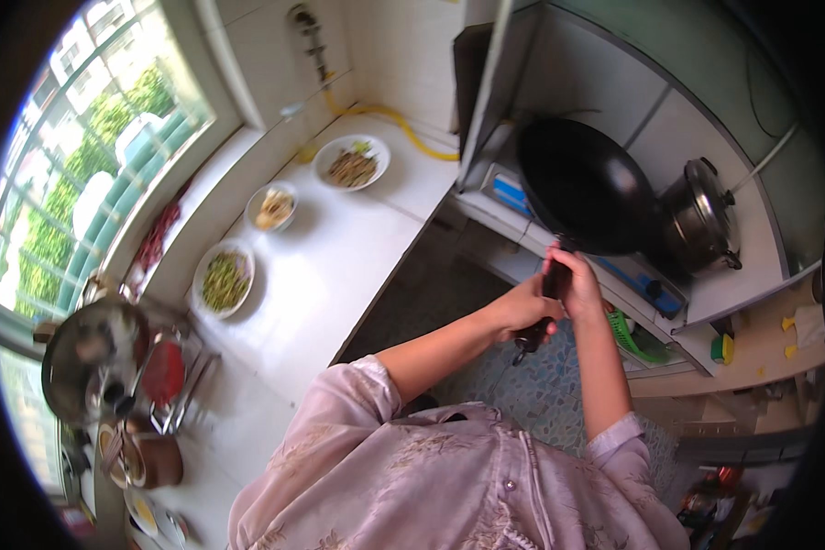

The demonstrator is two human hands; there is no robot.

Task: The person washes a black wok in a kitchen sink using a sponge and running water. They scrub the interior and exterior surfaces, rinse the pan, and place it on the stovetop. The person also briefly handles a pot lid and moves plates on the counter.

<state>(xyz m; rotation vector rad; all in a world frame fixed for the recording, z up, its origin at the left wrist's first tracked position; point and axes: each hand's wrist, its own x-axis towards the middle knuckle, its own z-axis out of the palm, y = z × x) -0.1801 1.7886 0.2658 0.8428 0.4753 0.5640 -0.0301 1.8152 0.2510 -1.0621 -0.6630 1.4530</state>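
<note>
Both of my hands are closed around the dark handle (556,280) of a large black wok (584,185). My left hand (528,308) grips the lower part, close to the end with the metal hanging ring. Higher up, nearer the pan, my right hand (581,283) wraps the same handle. The wok is tilted over a gas stove (512,194) with blue front panels, and I cannot tell whether it touches the burner. Its dark surface shows no food. Beside the wok stands a lidded steel pot (705,213).
On the white counter (323,275) are a bowl of chopped greens (225,280), a small bowl of pale pieces (273,207) and a bowl of sliced meat (352,163). A yellow gas hose (412,130) runs behind. A green basket (629,337) sits below the stove; a sponge (723,349) lies right.
</note>
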